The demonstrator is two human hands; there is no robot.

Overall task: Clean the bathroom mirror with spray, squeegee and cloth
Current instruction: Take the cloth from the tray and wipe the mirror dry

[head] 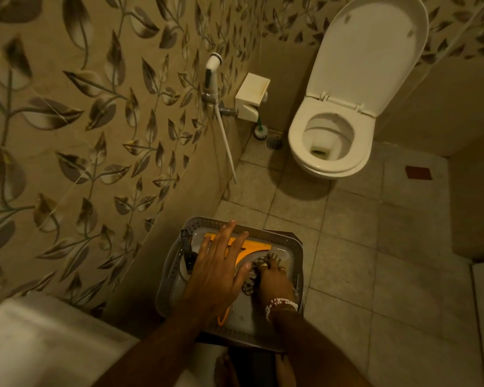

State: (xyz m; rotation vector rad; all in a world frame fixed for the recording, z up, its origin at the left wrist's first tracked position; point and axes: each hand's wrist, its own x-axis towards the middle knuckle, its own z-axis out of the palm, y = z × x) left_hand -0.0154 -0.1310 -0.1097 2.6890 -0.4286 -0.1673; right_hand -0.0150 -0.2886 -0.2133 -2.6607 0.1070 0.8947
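Note:
A grey perforated basket (288,241) stands on the floor by the wall, at the bottom centre of the head view. Inside it lies an orange squeegee (256,245), a dark-handled tool (187,251) at its left side, and a striped cloth (256,270). My left hand (217,275) hovers flat over the basket with fingers spread, holding nothing. My right hand (274,280), a beaded bracelet on its wrist, reaches into the basket's right part and its fingers close on the striped cloth. No mirror or spray bottle shows.
A white toilet (330,143) with raised lid stands ahead on the right. A bidet sprayer (213,71) and a paper holder (250,93) hang on the leaf-patterned wall. A toilet brush (260,131) and floor drain (274,143) sit beside it. A white sink edge (39,339) lies at bottom left.

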